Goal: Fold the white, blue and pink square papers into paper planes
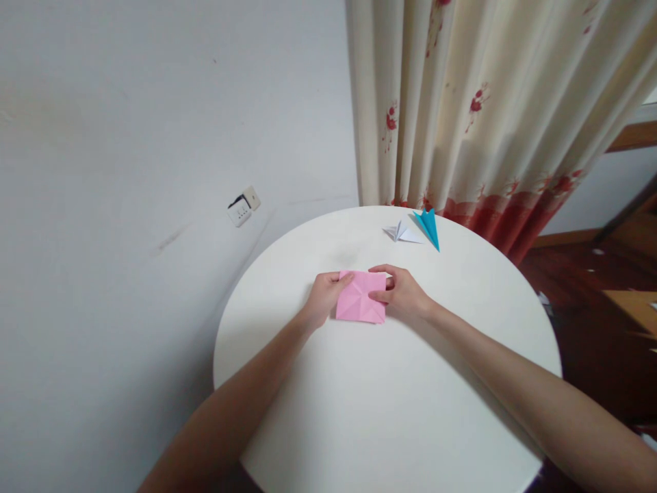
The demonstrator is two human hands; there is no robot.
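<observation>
A square of folded pink paper [359, 305], marked with crossing creases, is held between my hands just over the white table. My left hand [326, 294] pinches its upper left side, thumb on the front face and the other fingers hidden behind. At the right edge, my right hand [400, 289] grips it with a finger or thumb on the front, while another finger reaches along the top right corner. Beyond my hands lie a white folded paper piece [403, 233] with pointed ends and a blue folded paper plane [429, 228].
The round white table [318, 411] stands close to a pale wall [154, 137] with a socket [239, 212]. Behind its far right edge hangs a cream and red curtain [462, 123]. Part of a wooden surface [634, 305] shows at the far right.
</observation>
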